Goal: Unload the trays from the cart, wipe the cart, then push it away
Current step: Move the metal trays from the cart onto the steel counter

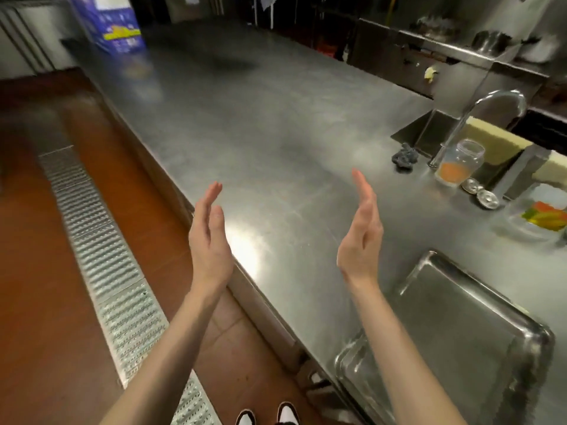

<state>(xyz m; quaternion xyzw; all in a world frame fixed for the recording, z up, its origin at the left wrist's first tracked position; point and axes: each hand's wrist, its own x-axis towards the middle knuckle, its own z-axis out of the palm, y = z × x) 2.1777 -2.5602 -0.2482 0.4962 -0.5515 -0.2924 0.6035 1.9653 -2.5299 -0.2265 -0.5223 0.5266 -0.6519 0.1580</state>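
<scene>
Both forearms nearest lens. Steel counter [276, 124] bare ahead. Tray [466, 317] lies on counter, just right of right hand [360, 240]. Left hand [208, 237] and right: flat, palms facing, empty. Cart unseen. Advise: grip next tray by both rims, level.

You are looking through dim, wide-angle-warped footage, overhead glare pooling on the steel counter [276, 124] while the far background is blurring.
</scene>
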